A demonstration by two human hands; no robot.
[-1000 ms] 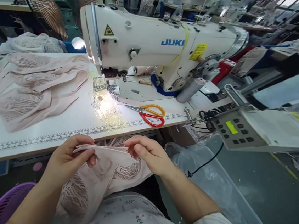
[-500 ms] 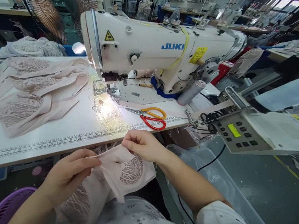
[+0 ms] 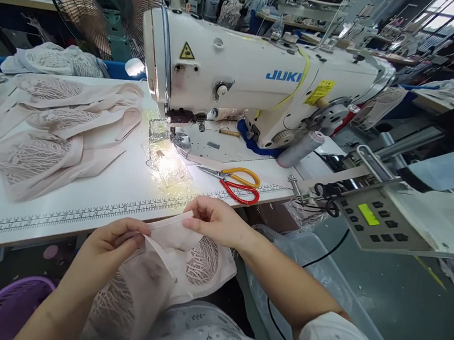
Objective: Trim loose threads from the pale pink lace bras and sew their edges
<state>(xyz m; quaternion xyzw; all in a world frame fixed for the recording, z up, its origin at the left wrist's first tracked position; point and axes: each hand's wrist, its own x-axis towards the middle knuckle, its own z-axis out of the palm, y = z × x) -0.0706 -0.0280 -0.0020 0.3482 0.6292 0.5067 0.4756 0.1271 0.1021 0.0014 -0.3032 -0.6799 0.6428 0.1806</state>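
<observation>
Compared with the earlier frame, the left hand (image 3: 100, 251) has moved a little up and away from the right hand (image 3: 221, 223), so the upper edge (image 3: 170, 222) between them lies more level, and the loose flap at the front does not hang down as it did. In the head view, the pale pink garment (image 3: 180, 287) is held in the air near the person's lap, just beside the front border of the counter (image 3: 99, 186), and its lower part falls over the lap. Each hand closes narrow on the cloth, with thumb and fingers pinching the edge. For good work, I think the pinch should be firm but light, because this fabric seems thin and soft. Both hands should give equal tension, so that the edge stays straight and the lace (image 3: 202, 262) is not pulled out of shape. It would help to feel with the fingertips whether the layers lie flat, without twist. The scissors (image 3: 223, 175) on the counter are well apart from the cloth, which seems safer for the lace.
</observation>
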